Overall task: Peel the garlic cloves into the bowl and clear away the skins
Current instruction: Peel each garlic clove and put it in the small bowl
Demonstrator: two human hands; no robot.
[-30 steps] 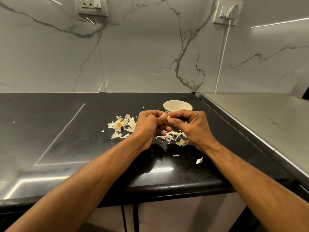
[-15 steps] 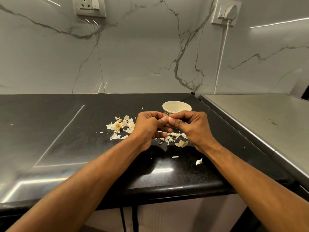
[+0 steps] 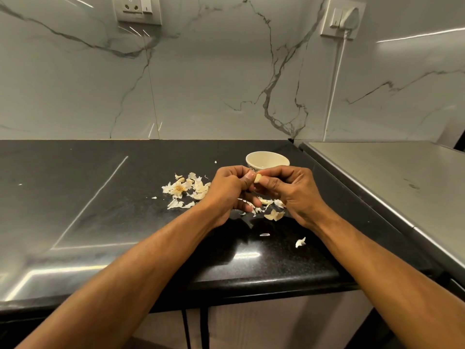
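Countertop (image 3: 75, 197), hands pinching clove (image 3: 258, 178) mid-counter

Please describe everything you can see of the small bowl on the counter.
The bowl is small, round and cream-coloured, with a smooth wall that looks like ceramic or plastic. A dark pattern shows low on its left side. It stands upright on the black countertop, just behind the left hand and right hand, which hide its lower front. Its inside cannot be seen from here. Nothing visibly touches it besides the counter.
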